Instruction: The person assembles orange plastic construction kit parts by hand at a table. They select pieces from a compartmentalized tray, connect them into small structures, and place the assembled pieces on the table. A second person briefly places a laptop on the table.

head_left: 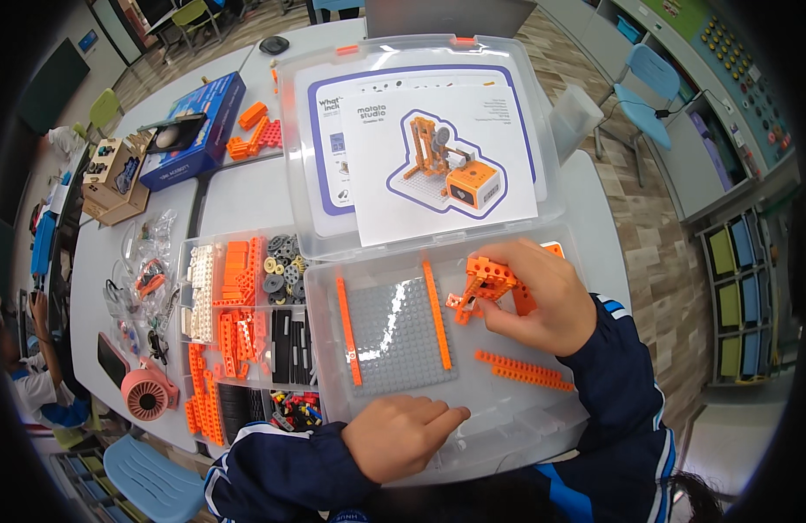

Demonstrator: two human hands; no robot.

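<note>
My right hand (547, 296) pinches an orange block assembly (490, 277) with holes and studs, lifted over the right part of a clear plastic bin (499, 427). Part of the assembly is hidden behind the fingers. My left hand (401, 438) rests at the bin's near side, index finger stretched out to the right, the others loosely bent, with nothing seen in it. In the bin lies a grey studded baseplate (390, 340) with an orange beam (348, 331) along its left side and another orange beam (438, 315) along its right. Loose orange beams (525, 370) lie below the right hand.
The bin's raised lid (551, 196) holds a printed sheet (446, 174) picturing an orange model. Left of the bin, a sorting tray (263, 305) holds orange, white, black and grey parts. Farther left are bagged cables (146, 279), a pink fan (148, 397) and a blue box (198, 144).
</note>
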